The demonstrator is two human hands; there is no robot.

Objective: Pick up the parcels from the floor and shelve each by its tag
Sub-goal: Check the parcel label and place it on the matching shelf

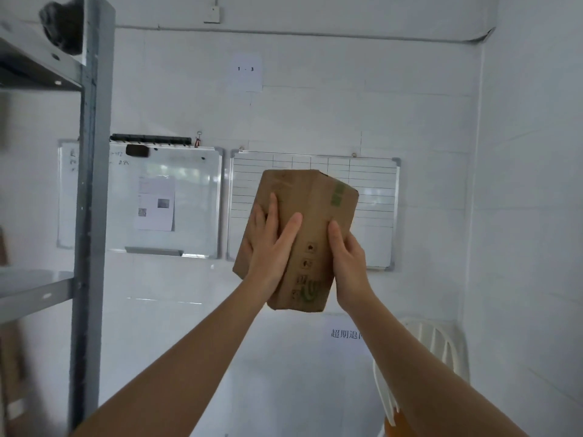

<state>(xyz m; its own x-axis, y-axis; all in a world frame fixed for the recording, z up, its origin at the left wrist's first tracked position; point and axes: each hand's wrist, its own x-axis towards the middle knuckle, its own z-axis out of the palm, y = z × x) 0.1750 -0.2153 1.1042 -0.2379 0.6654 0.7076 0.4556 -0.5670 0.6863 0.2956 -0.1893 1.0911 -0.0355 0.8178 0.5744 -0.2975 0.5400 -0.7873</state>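
I hold a brown cardboard parcel (310, 197) up at chest height in front of the white wall, tilted with its top leaning right. It carries green print and small handling symbols; no tag shows on the faces turned to me. My left hand (271, 244) lies flat on its near left face with the fingers spread upward. My right hand (347, 260) grips its right edge, thumb on the front. A grey metal shelf rack (90, 184) stands at the left, with one shelf board (34, 290) at waist height and another above.
Two whiteboards (176, 200) (372, 184) hang on the wall behind the parcel, and a paper sign reading "1 - 3" (246, 70) is above them. A white plastic chair (435, 348) stands at the lower right. A dark bundle (64, 25) sits on the top shelf.
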